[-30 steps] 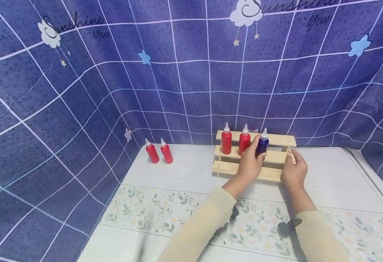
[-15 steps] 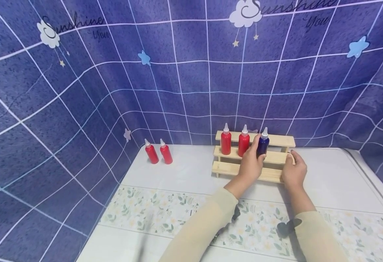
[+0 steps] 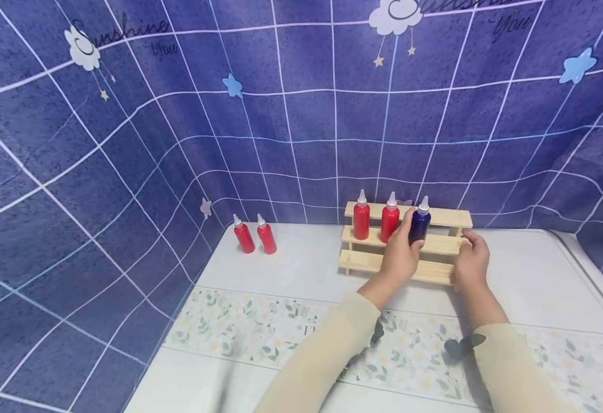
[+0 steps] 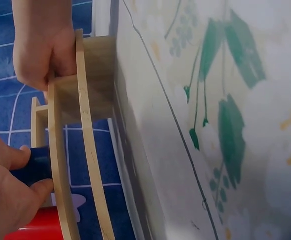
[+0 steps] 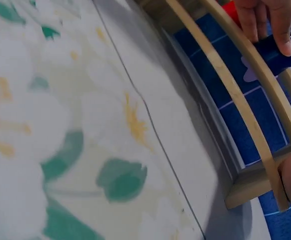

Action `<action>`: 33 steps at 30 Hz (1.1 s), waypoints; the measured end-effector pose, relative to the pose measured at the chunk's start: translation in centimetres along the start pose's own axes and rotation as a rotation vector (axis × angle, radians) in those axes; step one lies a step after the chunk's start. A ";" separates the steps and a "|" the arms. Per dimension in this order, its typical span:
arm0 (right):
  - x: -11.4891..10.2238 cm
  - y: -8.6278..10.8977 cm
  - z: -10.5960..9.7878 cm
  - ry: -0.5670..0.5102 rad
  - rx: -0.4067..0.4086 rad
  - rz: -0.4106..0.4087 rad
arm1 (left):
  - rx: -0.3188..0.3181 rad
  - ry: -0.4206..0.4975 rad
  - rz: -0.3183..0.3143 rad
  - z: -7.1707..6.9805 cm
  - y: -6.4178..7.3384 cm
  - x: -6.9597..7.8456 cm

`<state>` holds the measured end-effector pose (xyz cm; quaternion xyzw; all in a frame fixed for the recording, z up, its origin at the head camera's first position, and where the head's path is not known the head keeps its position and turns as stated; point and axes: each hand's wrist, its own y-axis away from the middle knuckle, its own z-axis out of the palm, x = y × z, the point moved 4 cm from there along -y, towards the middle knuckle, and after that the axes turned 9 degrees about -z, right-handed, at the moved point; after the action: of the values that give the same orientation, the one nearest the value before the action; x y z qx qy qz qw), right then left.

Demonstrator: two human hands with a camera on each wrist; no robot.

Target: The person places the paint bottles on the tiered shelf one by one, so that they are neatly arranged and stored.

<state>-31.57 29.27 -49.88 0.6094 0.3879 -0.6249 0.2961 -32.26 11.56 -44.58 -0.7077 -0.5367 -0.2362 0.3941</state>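
Observation:
My left hand point(image 3: 400, 256) grips a dark blue squeeze bottle point(image 3: 421, 222) with a white pointed cap, its base at the middle step of a three-tier wooden rack point(image 3: 363, 261). In the left wrist view, thumb and fingers lie on either side of the blue bottle point(image 4: 34, 167). My right hand point(image 3: 473, 263) holds the rack's right end, fingers curled over its edge. Two red squeeze bottles stand on the middle step left of the blue one: an outer red bottle point(image 3: 361, 221) and an inner red bottle point(image 3: 390, 222) beside my left fingers.
Two more red bottles stand on the white table at the back left, one left bottle point(image 3: 245, 238) and one right bottle point(image 3: 267, 238). A floral strip point(image 3: 239, 321) crosses the table point(image 3: 301, 252). A blue gridded cloth point(image 3: 301, 126) hangs right behind the rack.
The head view has shifted slightly, moving the whole scene a little right and up. Both hands, the blue bottle and the rack keep nearly the same places relative to each other.

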 end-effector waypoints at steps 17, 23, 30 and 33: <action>0.2 -0.2 -0.3 0.133 -0.020 -0.110 | -0.005 0.002 -0.052 0.4 0.2 0.4; 0.0 -0.2 0.0 0.133 -0.013 -0.077 | 0.007 0.019 -0.056 0.6 0.5 0.2; -0.2 0.0 0.1 0.120 -0.019 -0.081 | -0.022 0.069 -0.094 0.6 1.0 0.1; -0.1 0.0 0.0 0.115 -0.010 -0.082 | -0.063 0.070 -0.119 0.6 1.5 0.1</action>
<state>-31.57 29.31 -49.75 0.6264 0.4319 -0.5985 0.2506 -30.87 11.92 -45.31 -0.6777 -0.5561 -0.3007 0.3756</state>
